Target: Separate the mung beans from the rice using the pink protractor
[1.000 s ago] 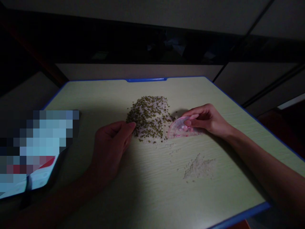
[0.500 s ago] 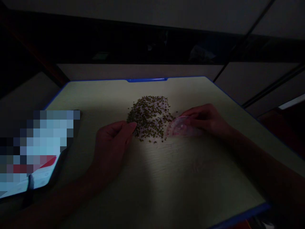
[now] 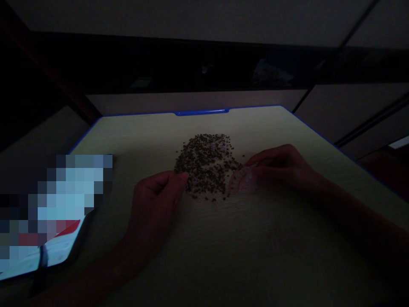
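Pinching the protractor [image 3: 242, 185] in the right hand [image 3: 281, 167], thumb on top, straight side toward the body, curved side facing the pile [image 3: 204, 164]. Pile is mid-counter: dark grains with paler bits between. Left hand [image 3: 156, 202] is curled closed, thumb tip at the pile's left edge; can't tell if anything's pinched in it. Protractor sits at the pile's right edge; too dark to confirm contact with the grains.

Handling, my read: keep the protractor low and nearly flat, short light strokes, since loose grains likely roll if flicked. Left thumb looks well placed as a stop on that side. More light would help; colours are hard to separate.

Edges: the counter [image 3: 140, 132] has a blue rim [image 3: 202, 112] at the far side, some way beyond the pile. Tablet [image 3: 65, 251] is left of the left hand, so I'd limit elbow swing there. Counter surface runs on toward the body; near right is too dark to read, so I'd go slow over it.
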A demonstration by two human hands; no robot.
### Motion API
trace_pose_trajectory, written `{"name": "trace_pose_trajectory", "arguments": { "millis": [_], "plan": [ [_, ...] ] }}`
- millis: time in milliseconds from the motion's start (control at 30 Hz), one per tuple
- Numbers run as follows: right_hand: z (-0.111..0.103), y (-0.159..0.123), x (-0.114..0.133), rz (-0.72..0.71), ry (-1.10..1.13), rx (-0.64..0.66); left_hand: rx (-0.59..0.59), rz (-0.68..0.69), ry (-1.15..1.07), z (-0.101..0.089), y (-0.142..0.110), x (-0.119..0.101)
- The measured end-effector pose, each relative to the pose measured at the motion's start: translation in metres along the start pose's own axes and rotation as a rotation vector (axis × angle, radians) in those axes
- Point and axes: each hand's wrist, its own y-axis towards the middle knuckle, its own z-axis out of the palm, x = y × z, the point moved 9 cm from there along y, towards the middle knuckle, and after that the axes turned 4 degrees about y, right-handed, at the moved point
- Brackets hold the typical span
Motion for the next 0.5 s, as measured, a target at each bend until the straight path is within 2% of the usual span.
{"name": "trace_pose_trajectory", "arguments": {
  "millis": [300,500],
  "plan": [
    [0.004,0.000,0.000,-0.001,0.006,0.038,0.000,0.040,0.042,-0.001,-0.001,-0.006],
    [-0.007,0.002,-0.006,0.017,-0.020,-0.028,0.006,0.059,0.035,-0.001,0.000,-0.007]
  ]
}}
